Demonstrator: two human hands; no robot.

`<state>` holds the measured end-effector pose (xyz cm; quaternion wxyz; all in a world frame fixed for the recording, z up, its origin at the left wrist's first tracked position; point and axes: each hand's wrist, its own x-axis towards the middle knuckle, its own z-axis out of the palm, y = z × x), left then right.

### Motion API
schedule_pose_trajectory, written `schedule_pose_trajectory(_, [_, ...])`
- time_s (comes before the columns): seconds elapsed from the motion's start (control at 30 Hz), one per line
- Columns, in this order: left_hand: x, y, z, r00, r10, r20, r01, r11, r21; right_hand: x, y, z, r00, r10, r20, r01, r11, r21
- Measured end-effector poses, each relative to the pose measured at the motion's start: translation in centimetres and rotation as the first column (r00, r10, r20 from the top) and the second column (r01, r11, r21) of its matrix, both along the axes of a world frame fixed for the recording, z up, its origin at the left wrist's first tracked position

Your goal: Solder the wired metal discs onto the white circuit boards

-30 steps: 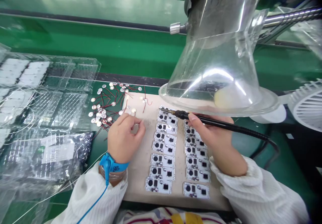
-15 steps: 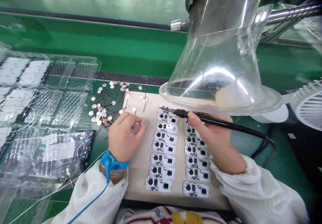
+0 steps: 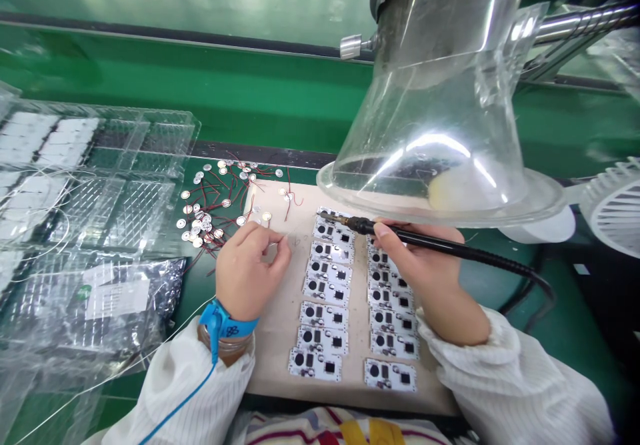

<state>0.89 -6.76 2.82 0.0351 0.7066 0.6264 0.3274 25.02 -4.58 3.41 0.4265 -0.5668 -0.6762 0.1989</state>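
We found soldering work in hand at the bench. The right hand [image 3: 425, 265] was clamped round a soldering iron [image 3: 430, 243], its tip just over the top board [image 3: 333, 231] of the left column as viewed, on a card sheet [image 3: 270, 365]. The left hand [image 3: 247, 275] had finger and thumb pinched together, apparently on a thin lead, too fine for us to confirm. Wired discs [image 3: 205, 208] lay heaped just beside the sheet, below a clear fume hood [image 3: 430, 131]'s left edge. In our judgement, the next move called for placing the lead on the board beneath the tip.
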Motion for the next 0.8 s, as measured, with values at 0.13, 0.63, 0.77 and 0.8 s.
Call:
schedule_pose_trajectory(0.13, [0.0, 0.1, -0.1, 1.0, -0.001, -0.003, 0.001, 1.0, 0.001, 0.0, 0.1, 0.0, 0.999, -0.001, 0.041, 0.0, 1.0, 0.022])
schedule_pose_trajectory(0.63, [0.0, 0.1, -0.2, 1.0, 0.004, -0.015, -0.004, 1.0, -0.014, -0.7, -0.5, 1.4, 0.964, 0.083, 0.252, -0.125, 0.98, 0.155])
schedule_pose_trajectory(0.77, [0.0, 0.1, -0.2, 1.0, -0.003, -0.01, 0.003, 1.0, -0.008, -1.1, -0.6, 2.4, 0.958, 0.144, 0.247, -0.179, 0.976, 0.123])
schedule_pose_trajectory(0.8, [0.0, 0.1, -0.2, 1.0, -0.003, -0.01, 0.003, 1.0, -0.009, -1.2, -0.6, 2.5, 0.956, 0.156, 0.249, -0.189, 0.975, 0.116])
